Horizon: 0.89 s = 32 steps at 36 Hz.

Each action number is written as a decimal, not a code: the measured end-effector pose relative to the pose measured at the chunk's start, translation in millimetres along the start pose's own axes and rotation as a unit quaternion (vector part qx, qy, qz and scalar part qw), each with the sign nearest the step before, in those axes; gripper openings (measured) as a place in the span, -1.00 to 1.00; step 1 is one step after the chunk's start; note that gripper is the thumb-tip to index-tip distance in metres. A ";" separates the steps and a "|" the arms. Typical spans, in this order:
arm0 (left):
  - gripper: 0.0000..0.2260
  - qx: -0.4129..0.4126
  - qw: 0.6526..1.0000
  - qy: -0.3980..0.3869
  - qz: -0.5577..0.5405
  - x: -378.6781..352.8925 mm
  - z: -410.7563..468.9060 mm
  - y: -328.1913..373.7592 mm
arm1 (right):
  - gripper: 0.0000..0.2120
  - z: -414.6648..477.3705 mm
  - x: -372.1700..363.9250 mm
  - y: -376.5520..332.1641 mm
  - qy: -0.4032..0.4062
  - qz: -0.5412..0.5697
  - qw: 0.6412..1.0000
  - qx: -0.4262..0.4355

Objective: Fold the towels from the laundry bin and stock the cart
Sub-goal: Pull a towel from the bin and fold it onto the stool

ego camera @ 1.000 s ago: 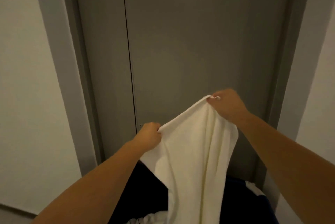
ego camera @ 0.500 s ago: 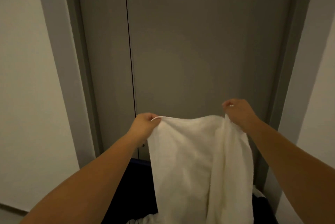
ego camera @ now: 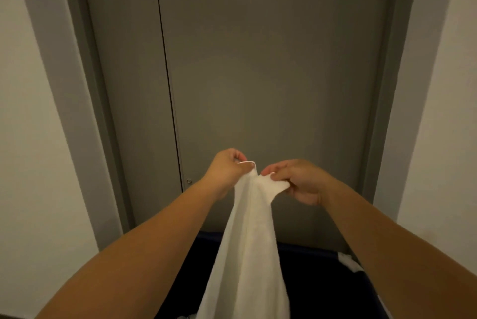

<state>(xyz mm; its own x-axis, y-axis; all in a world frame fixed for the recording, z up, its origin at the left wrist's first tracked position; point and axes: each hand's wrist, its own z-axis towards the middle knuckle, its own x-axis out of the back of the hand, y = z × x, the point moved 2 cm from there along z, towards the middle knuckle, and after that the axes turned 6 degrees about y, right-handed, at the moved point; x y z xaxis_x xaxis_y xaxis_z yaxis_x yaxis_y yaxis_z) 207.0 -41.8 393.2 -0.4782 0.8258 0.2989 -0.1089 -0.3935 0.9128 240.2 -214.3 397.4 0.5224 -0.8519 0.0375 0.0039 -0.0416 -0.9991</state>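
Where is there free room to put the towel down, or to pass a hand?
No bare flat surface shows. The dark bin, left of the towel, looks free; white cloth lies at its right edge. Open air flanks the towel before the door. Crowded: the top, where left hand and right hand pinch it.

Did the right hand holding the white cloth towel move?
Yes. The right hand moved left, toward the vertical seam in the grey door, close to the left hand on the white cloth towel.
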 end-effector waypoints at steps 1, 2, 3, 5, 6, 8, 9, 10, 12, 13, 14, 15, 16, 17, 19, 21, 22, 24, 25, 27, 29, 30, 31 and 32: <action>-0.87 0.000 1.000 -0.009 0.002 -0.9 -0.6 -0.4 | -0.77 -0.5 -2.1 2.0 -0.015 0.020 1.000 -0.003; -0.87 -0.002 1.000 -0.016 0.004 -1.1 -1.8 -0.8 | -0.74 -1.2 -4.5 4.0 -0.034 0.041 0.999 -0.006; -0.88 -0.003 1.000 -0.018 0.007 -1.1 -2.5 -1.2 | -0.69 -1.4 -6.9 6.1 -0.057 0.054 0.997 -0.005; -0.89 -0.004 1.000 -0.010 0.013 1.4 -3.2 -2.3 | -0.61 -1.8 -11.5 9.7 -0.100 0.052 0.994 0.010; -0.89 -0.004 1.000 -0.004 0.012 3.4 -3.3 -2.5 | -0.58 -1.4 -13.1 12.0 -0.112 0.044 0.993 0.019; -0.88 -0.007 1.000 -0.004 0.008 7.3 -4.8 -1.8 | -0.58 0.5 -14.8 16.3 -0.123 0.031 0.991 0.032; -0.87 -0.009 1.000 -0.006 0.008 9.2 -5.7 -1.5 | -0.59 1.6 -16.4 17.7 -0.120 0.020 0.992 0.039; -0.87 -0.013 1.000 -0.011 0.012 10.6 -6.3 -2.0 | -0.62 3.1 -18.7 18.8 -0.109 0.008 0.993 0.046; -0.86 -0.019 0.999 -0.023 0.026 12.5 -8.3 -3.2 | -0.76 6.2 -24.6 20.0 -0.053 -0.004 0.996 0.066; -0.85 -0.023 0.999 -0.033 0.032 12.5 -9.4 -3.8 | -0.82 8.0 -27.2 20.2 -0.016 -0.004 0.997 0.079; -0.84 -0.026 0.998 -0.045 0.034 12.2 -10.3 -4.5 | -0.86 9.7 -29.3 20.3 0.014 -0.005 0.995 0.094; -0.83 -0.029 0.998 -0.052 0.028 11.7 -11.0 -5.3 | -0.88 11.1 -31.0 20.1 0.034 -0.012 0.993 0.108; -0.83 -0.033 0.998 -0.053 0.023 11.7 -12.3 -5.5 | -0.90 11.3 -32.2 19.2 0.046 -0.024 0.991 0.120; -0.83 -0.038 0.998 -0.050 0.021 11.7 -13.7 -5.6 | -0.93 11.3 -32.4 18.4 0.058 -0.045 0.989 0.129; -0.86 -0.049 0.998 -0.044 0.024 10.8 -15.5 -6.3 | -0.94 11.4 -29.7 15.4 0.087 -0.110 0.979 0.145; -0.93 -0.062 0.996 -0.051 0.034 9.6 -18.5 -4.5 | -0.90 11.8 -26.2 11.5 0.105 -0.173 0.966 0.160; -0.96 -0.069 0.995 -0.059 0.042 9.1 -20.2 -2.8 | -0.90 11.6 -24.8 9.7 0.110 -0.199 0.960 0.162; -0.95 -0.080 0.992 -0.074 0.063 8.3 -22.0 -0.1 | -0.88 10.8 -21.2 7.2 0.118 -0.237 0.950 0.163; -0.95 -0.084 0.991 -0.074 0.070 8.0 -21.9 1.0 | -0.86 9.9 -19.7 6.1 0.119 -0.249 0.947 0.164; -0.94 -0.088 0.991 -0.069 0.078 7.7 -22.0 5.0 | -0.82 7.7 -17.0 3.5 0.119 -0.266 0.941 0.173; -0.89 -0.091 0.991 -0.062 0.075 6.7 -20.8 8.8 | -0.76 5.6 -15.4 0.7 0.121 -0.286 0.934 0.178; -0.89 -0.090 0.992 -0.057 0.070 6.1 -20.5 10.9 | -0.73 4.3 -14.8 -0.7 0.124 -0.300 0.929 0.177; -0.89 -0.089 0.993 -0.050 0.062 5.7 -20.7 13.5 | -0.70 3.4 -14.4 -2.5 0.128 -0.312 0.924 0.178; -0.90 -0.089 0.993 -0.045 0.055 5.0 -20.8 15.9 | -0.68 3.0 -13.4 -4.1 0.133 -0.320 0.921 0.179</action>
<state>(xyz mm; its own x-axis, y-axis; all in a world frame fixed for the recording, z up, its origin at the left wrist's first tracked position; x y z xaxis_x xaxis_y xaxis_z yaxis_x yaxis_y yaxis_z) 184.7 -52.3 403.4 -0.4167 0.8032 0.4257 -0.2162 -0.5424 0.8119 235.7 -201.1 400.9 0.0886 -0.8127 0.5759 0.5446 -0.4446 -0.7112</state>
